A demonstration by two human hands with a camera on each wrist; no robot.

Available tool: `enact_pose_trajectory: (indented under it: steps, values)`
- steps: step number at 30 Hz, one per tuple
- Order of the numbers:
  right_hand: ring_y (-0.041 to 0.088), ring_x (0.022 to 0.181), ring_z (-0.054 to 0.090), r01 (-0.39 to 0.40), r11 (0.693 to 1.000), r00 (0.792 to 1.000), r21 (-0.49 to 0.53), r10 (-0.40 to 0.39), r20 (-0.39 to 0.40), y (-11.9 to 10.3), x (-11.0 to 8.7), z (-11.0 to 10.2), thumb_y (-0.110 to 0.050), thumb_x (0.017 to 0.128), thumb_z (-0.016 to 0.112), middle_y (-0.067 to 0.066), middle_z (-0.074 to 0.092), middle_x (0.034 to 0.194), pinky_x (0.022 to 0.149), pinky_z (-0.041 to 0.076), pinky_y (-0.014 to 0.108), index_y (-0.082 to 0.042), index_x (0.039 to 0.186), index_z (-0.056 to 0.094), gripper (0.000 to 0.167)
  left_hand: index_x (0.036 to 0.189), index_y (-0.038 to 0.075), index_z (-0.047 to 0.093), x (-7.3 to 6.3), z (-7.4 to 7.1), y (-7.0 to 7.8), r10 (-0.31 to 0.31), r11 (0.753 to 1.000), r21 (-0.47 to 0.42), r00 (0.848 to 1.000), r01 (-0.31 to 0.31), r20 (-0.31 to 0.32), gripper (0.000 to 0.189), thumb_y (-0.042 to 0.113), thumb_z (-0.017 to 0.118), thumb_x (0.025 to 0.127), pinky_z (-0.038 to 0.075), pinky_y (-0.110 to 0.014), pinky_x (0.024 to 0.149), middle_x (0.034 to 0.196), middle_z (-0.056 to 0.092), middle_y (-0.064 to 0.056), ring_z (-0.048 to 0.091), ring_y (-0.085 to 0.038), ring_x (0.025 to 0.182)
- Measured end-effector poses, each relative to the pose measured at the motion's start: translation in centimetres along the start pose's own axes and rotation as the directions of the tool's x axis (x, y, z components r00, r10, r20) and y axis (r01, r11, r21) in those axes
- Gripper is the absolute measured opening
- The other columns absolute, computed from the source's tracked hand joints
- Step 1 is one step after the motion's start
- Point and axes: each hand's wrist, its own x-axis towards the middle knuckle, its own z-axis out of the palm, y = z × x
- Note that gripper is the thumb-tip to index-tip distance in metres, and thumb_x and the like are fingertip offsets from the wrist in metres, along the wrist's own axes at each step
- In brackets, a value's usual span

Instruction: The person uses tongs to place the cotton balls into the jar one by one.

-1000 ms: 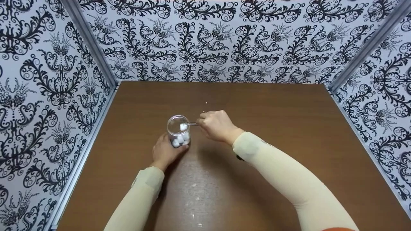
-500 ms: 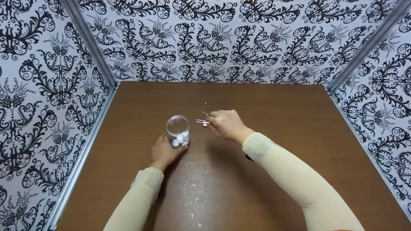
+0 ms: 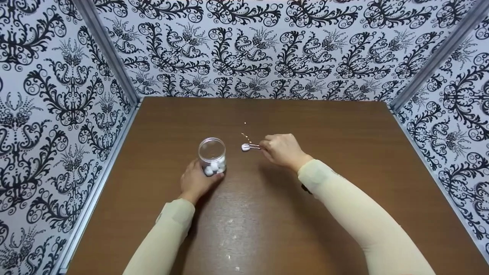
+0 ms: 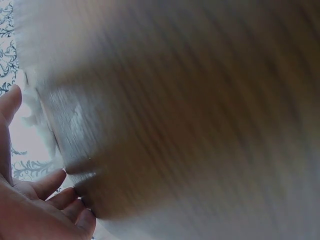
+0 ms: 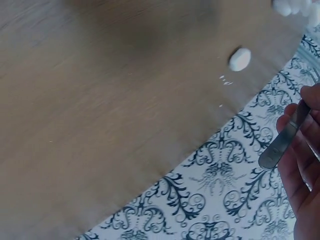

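Observation:
My left hand [image 3: 196, 179] curls round the lower part of a clear jar [image 3: 212, 148], thumb at its near side. Several white cotton balls [image 3: 214, 166] lie inside, and the jar has no lid on. In the left wrist view, the jar is mostly blurred beside my left hand [image 4: 45, 205]. With bent fingers, my right hand [image 3: 282, 151] holds metal tweezers [image 3: 255, 146] pointing left. Their two tips overlap a loose cotton ball [image 3: 244, 147] on the table in the head view. From the right wrist, this ball [image 5: 240, 59] appears apart from the tweezers [image 5: 282, 145].
Brown wooden table [image 3: 324, 122], with small bright flecks [image 3: 246, 136] beyond the loose ball and glare spots near the front. Patterned white and black walls [image 3: 248, 49] enclose the back and both sides, with grey metal posts [image 3: 107, 49] at the corners.
My right hand has moved right, away from the jar, with the tweezers. The cotton ball at their tips over the jar is no longer there. My left hand keeps still on the jar.

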Motion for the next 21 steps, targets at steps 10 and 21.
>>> enact_pose_trajectory:
  steps: [10, 21]
  values:
    - [0.022, 0.055, 0.061, -0.006, 1.0, 1.0, -0.01, 0.006, -0.004, 1.0, -1.0, 0.8, -0.015, 0.085, 0.072, 0.0, 0.061, 0.07, 0.044, 0.047, 0.041, -0.014, 0.081, 0.075, 0.004, 0.141, 0.002, 0.05, 0.0, -0.1, 0.0, -0.001, 1.0, 0.012, 1.0, 0.001, -0.014, 0.092, 0.057, 0.081, 0.074, 0.035, -0.056, 0.104, 0.141, 0.051, -0.018, 0.048, -0.037, 0.128]
    - [0.023, 0.06, 0.063, -0.058, 0.998, 0.997, 0.009, 0.058, 0.045, 1.5, -1.6, 1.4, -0.013, 0.083, 0.071, 0.001, 0.062, 0.073, 0.048, 0.049, 0.044, -0.013, 0.084, 0.075, 0.005, 0.142, 0.0, 0.049, 0.2, 0.3, -0.1, 0.002, 1.0, 0.02, 1.0, -0.002, -0.016, 0.093, 0.056, 0.08, 0.075, 0.035, -0.058, 0.103, 0.142, 0.05, -0.019, 0.046, -0.037, 0.13]
